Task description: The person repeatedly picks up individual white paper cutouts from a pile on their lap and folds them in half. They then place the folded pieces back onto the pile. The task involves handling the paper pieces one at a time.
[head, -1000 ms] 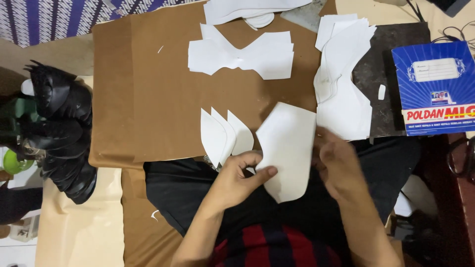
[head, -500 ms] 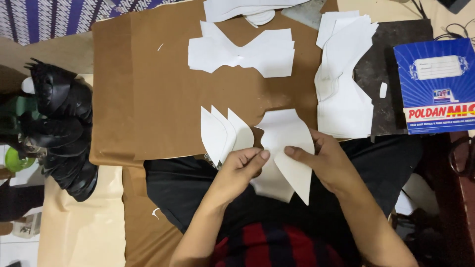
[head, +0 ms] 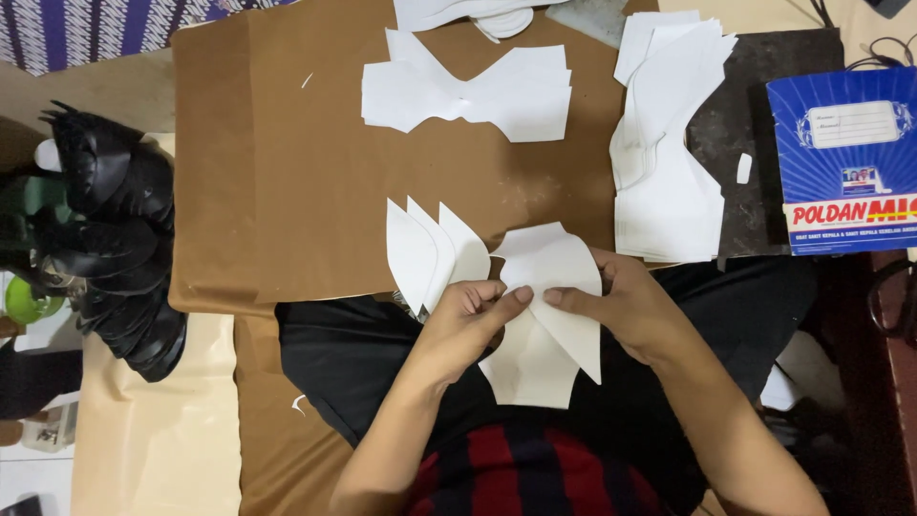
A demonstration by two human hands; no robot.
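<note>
Both hands pinching one white paper cutout (head: 549,287) between them, left hand (head: 468,325) and right hand (head: 630,306) closed on it, above brown tabletop (head: 315,191) edge

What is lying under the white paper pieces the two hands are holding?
Under the held white paper pieces gripped by the left hand and right hand lie the brown board's edge and dark trousers. What lies directly beneath the paper is covered.

Bare brown board (head: 315,191) lying open left of hands. White cutouts (head: 468,91) blocking far centre, paper stack (head: 669,182) crowding right, blue box (head: 845,158) beyond, black leather pile (head: 110,239) occupying left edge.
</note>
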